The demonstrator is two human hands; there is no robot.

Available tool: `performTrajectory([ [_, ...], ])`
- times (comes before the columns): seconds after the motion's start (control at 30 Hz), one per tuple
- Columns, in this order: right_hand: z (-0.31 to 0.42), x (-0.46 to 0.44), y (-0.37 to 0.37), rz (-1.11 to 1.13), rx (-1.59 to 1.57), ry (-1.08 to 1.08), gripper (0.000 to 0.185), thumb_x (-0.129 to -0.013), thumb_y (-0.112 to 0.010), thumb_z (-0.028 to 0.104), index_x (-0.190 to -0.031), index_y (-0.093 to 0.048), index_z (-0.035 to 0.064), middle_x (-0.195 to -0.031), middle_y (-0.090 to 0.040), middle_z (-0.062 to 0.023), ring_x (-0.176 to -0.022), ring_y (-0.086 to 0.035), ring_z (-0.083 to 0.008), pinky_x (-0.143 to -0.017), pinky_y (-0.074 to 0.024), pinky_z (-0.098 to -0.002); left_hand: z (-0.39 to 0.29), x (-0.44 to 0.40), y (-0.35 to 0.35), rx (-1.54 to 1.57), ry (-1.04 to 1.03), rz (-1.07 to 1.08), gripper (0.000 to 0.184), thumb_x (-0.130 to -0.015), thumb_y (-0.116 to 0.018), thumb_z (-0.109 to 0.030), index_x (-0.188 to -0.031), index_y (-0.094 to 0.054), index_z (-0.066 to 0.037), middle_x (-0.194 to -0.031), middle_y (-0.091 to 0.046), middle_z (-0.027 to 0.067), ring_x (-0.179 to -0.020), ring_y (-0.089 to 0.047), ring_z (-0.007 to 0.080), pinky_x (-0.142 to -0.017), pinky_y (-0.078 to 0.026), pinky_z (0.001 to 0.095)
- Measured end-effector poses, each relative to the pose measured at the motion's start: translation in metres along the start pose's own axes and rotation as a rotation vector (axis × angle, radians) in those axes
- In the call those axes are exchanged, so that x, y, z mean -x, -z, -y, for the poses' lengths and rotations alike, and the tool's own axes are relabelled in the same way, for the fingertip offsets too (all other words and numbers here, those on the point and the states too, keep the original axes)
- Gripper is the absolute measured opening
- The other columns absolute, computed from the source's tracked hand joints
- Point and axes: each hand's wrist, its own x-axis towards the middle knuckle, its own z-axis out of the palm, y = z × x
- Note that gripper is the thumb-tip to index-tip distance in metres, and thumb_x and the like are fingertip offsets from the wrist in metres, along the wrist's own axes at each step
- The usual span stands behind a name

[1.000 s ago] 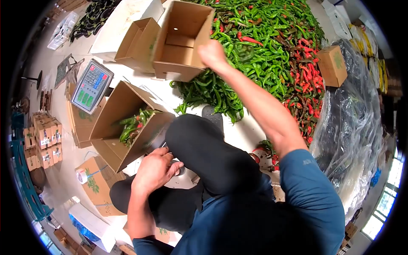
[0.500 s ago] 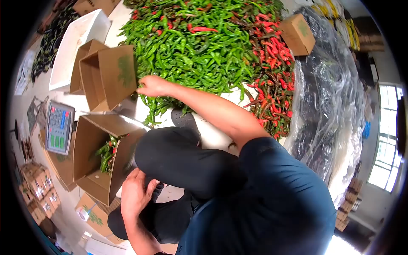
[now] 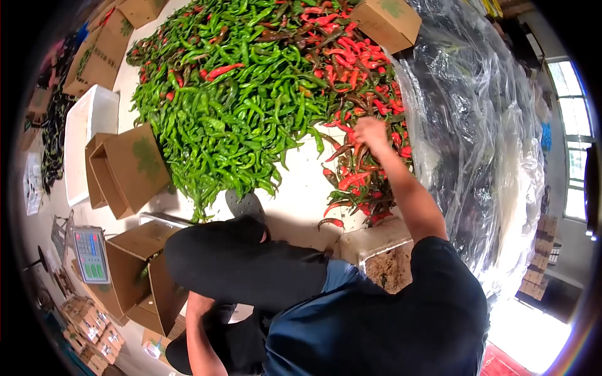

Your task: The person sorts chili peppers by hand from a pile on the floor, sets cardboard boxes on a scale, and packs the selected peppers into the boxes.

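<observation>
My right hand reaches over the red and dark peppers, its fingers curled down among them; what they may hold is too small to name. My left hand is low beside my bent leg, with its fingers hidden under the knee. A large heap of green peppers lies left of the red ones. The open cardboard box stands at the left by my knee, its contents mostly out of sight.
Two smaller cartons and a white foam box stand at the left, above the scale. Another carton sits by plastic sheeting at the right. A worn foam block is near my right hip.
My right hand has moved from the small cartons across to the red peppers at the right. The view has turned right, and my left hand's fingers have gone out of sight.
</observation>
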Motion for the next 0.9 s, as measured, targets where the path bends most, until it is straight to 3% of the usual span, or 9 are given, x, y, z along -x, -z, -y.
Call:
performTrajectory([
  [0.17,0.073,-0.141,0.113,-0.259,-0.207,-0.038,0.014,-0.093,-0.053,0.005,-0.1,-0.058,-0.0057,-0.087,-0.066,-0.0185,-0.069,-0.068,-0.0278,-0.053,-0.0564,-0.0357,0.047,0.008,-0.031,-0.102,0.028,0.189,0.047,-0.085,-0.058,-0.011,-0.132,-0.059,-0.003,-0.138,-0.059,0.0134,-0.134,-0.048,0.0311,-0.117,-0.03,0.0429],
  [0.27,0.127,-0.203,0.138,-0.409,-0.461,-0.018,0.026,-0.101,-0.054,0.017,-0.113,-0.048,-0.0052,-0.111,-0.058,-0.0229,-0.095,-0.067,-0.0388,-0.073,-0.062,-0.0485,0.104,0.022,-0.048,-0.013,-0.042,0.114,0.04,-0.091,-0.055,-0.013,-0.129,-0.061,-0.005,-0.132,-0.062,0.0103,-0.124,-0.057,0.028,-0.109,-0.041,0.0394],
  [0.3,0.138,-0.22,0.143,-0.39,-0.474,0.012,0.03,-0.102,-0.053,0.02,-0.117,-0.044,-0.0045,-0.119,-0.052,-0.0221,-0.105,-0.062,-0.0416,-0.08,-0.06,-0.0535,0.115,0.024,-0.057,0.056,-0.036,0.017,0.037,-0.088,-0.053,0.002,-0.125,-0.06,-0.001,-0.125,-0.065,0.0116,-0.116,-0.06,0.0268,-0.103,-0.045,0.0368],
  [0.37,0.159,-0.247,0.146,-0.387,-0.498,0.017,0.036,-0.104,-0.051,0.02,-0.127,-0.039,-0.0043,-0.132,-0.041,-0.0196,-0.122,-0.052,-0.0464,-0.091,-0.0545,-0.0618,0.109,0.016,-0.052,0.081,0.048,0.027,0.036,-0.089,-0.054,0.001,-0.124,-0.06,-0.001,-0.122,-0.065,0.0109,-0.114,-0.061,0.0258,-0.101,-0.046,0.0358],
  [0.47,0.177,-0.279,0.145,-0.358,-0.464,0.011,0.044,-0.102,-0.055,0.021,-0.138,-0.04,-0.0013,-0.14,-0.044,-0.0188,-0.123,-0.051,-0.0434,-0.089,-0.0557,-0.0596,0.094,0.013,-0.043,0.119,0.166,0.062,0.033,-0.09,-0.055,-0.002,-0.123,-0.061,-0.001,-0.119,-0.066,0.01,-0.111,-0.061,0.0242,-0.098,-0.047,0.0343],
  [0.7,0.172,-0.354,0.15,-0.325,-0.468,-0.056,0.034,-0.104,-0.05,0.026,-0.13,-0.051,0.0051,-0.129,-0.053,-0.0214,-0.109,-0.061,-0.0443,-0.086,-0.0571,-0.0566,0.054,0.039,-0.004,0.178,0.328,0.083,0.028,-0.092,-0.056,-0.007,-0.12,-0.062,-0.002,-0.111,-0.068,0.0077,-0.105,-0.063,0.0207,-0.091,-0.05,0.0309],
  [0.8,0.159,-0.385,0.163,-0.372,-0.398,-0.084,0.033,-0.103,-0.054,0.031,-0.123,-0.053,0.0046,-0.115,-0.059,-0.019,-0.086,-0.066,-0.0343,-0.065,-0.0596,-0.0442,0.031,0.058,0.011,0.19,0.363,0.078,0.027,-0.093,-0.057,-0.009,-0.119,-0.062,-0.002,-0.108,-0.068,0.0068,-0.102,-0.064,0.0191,-0.089,-0.051,0.0294],
  [0.83,0.16,-0.385,0.156,-0.51,-0.318,-0.172,0.027,-0.1,-0.06,0.031,-0.113,-0.057,0.0065,-0.1,-0.064,-0.0132,-0.068,-0.062,-0.0229,-0.053,-0.054,-0.0333,0.022,0.061,0.015,0.201,0.372,0.076,0.026,-0.094,-0.058,-0.01,-0.118,-0.063,-0.002,-0.107,-0.069,0.0065,-0.101,-0.065,0.0186,-0.088,-0.051,0.0289],
  [0.9,0.157,-0.384,0.159,-0.295,-0.387,-0.237,0.022,-0.099,-0.062,0.029,-0.106,-0.06,0.0078,-0.091,-0.065,-0.0091,-0.062,-0.058,-0.0184,-0.051,-0.0512,-0.0294,0.003,0.066,0.023,0.236,0.375,0.063,0.025,-0.094,-0.058,-0.011,-0.117,-0.063,-0.002,-0.104,-0.069,0.0058,-0.1,-0.065,0.0176,-0.086,-0.052,0.0279],
])
